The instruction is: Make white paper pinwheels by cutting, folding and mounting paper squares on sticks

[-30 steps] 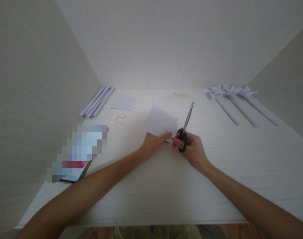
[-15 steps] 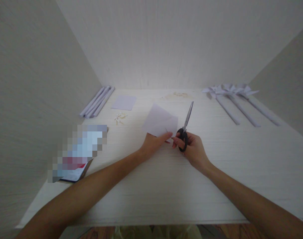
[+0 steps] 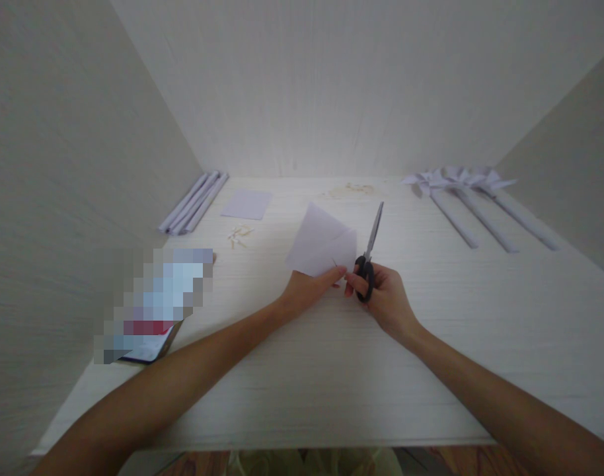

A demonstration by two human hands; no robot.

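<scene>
Paper sheet (image 3: 320, 246), pale lilac and folded or creased across its middle, is pinched at its near edge between the thumb and fingers of the left hand (image 3: 309, 289), which lifts it so that it tilts up off the tabletop (image 3: 332, 370). Just beside it on the right, the right hand (image 3: 385, 297) is closed around the black handles of a pair of scissors (image 3: 369, 252); the fingers sit in the loops, and the metal blades point away from the person, lying together with no gap that can be made out. The blades run alongside the right edge of the sheet, near it, though whether they touch it cannot be told. The two hands almost meet at the near corner of the sheet.

Farther back on the left lies a flat lilac paper square (image 3: 247, 203), and nearer to it a small scatter of pale wooden sticks (image 3: 239, 234). Against the left wall rests a bundle of rolled paper tubes (image 3: 193, 201), laid side by side. A faint heap of thin scraps (image 3: 352, 190) sits at the back centre. On the far right, three finished paper pinwheels (image 3: 460, 180) lie in a row with their paper stems running toward the person. A blurred-out object (image 3: 156, 304) sits at the near left of the table.
</scene>
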